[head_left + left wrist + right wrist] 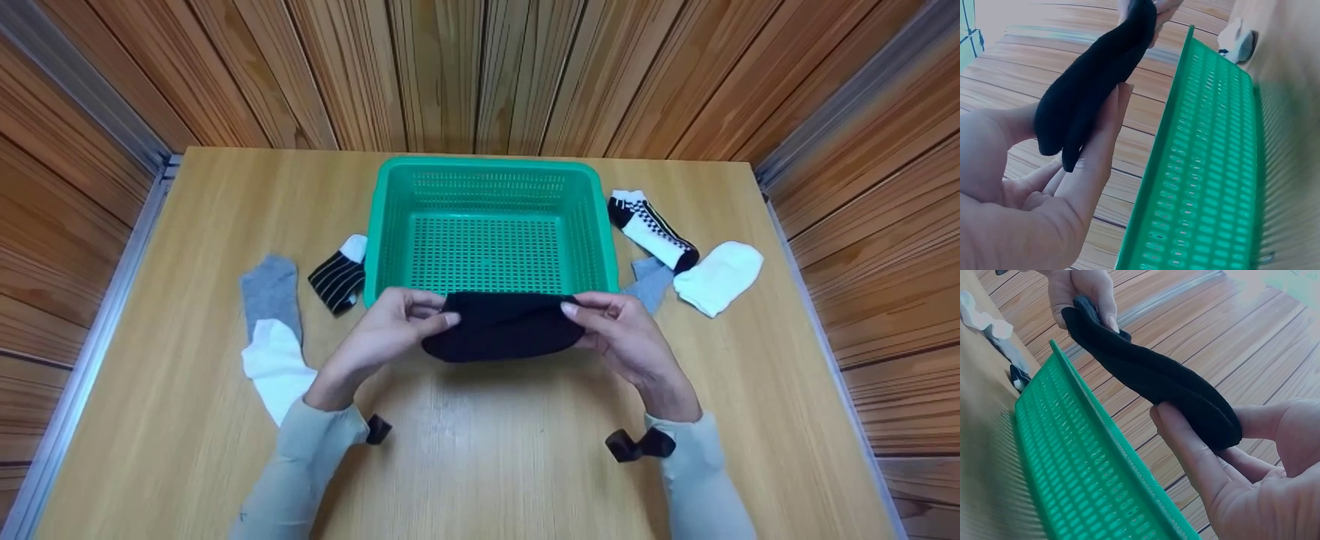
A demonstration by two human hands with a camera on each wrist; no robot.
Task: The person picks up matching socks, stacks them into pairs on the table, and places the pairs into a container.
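A black sock (502, 326) is stretched sideways between my two hands, at the near rim of the green basket (607, 247). My left hand (394, 326) pinches one end between thumb and fingers. At the other end, my right hand (619, 337) has the same kind of pinch. Both wrist views show the sock (1086, 84) as two dark layers lying together, held above the height of the basket's rim (1100, 410). In the head view the sock hides part of the basket's near edge.
Left of the basket lie a black striped sock (337, 279), a grey sock (271, 292) and a white sock (274, 364) overlapping the grey one. To its right are a checkered black-and-white sock (652, 229), a grey-blue sock (651, 281) and a white sock (718, 277). Wooden panels (480, 75) enclose the table.
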